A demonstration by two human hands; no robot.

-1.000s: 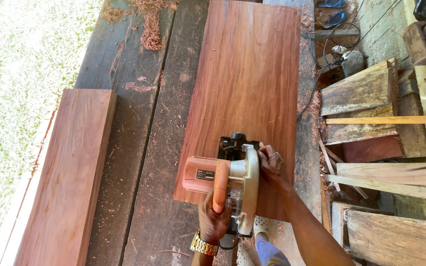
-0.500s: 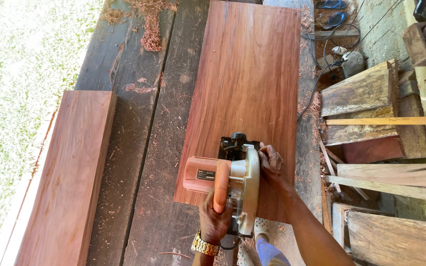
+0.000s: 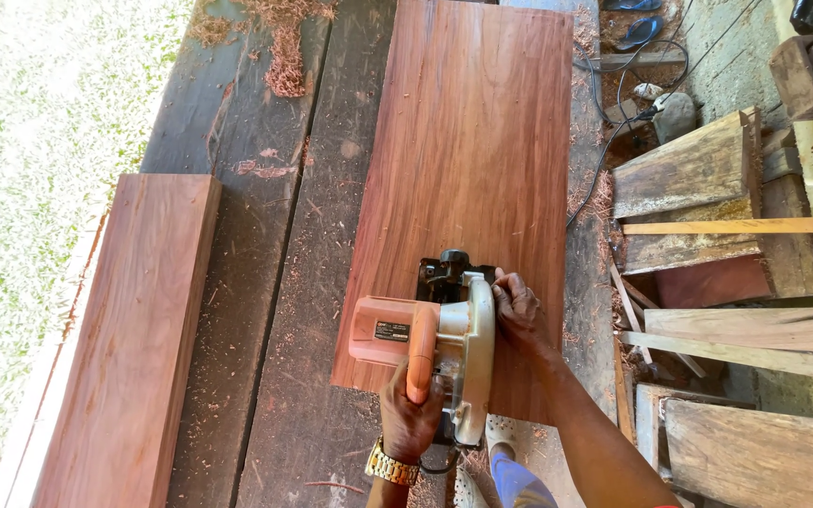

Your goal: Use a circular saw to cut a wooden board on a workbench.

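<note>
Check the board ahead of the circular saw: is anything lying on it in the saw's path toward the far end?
Nothing visible blocks it. The circular saw sits at the near end of the reddish board, left hand on its handle, right hand beside the guard. Ahead, the board shows only scattered sawdust; the black cable runs off its right edge.

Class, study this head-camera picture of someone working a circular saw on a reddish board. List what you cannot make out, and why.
- Saw blade: hidden under the circular saw guard and body.
- Saw handle: wrapped by the left hand.
- Reddish board far end: cut off by the top edge.
- Cable plug: too small.
- Board under the right hand: covered.
</note>
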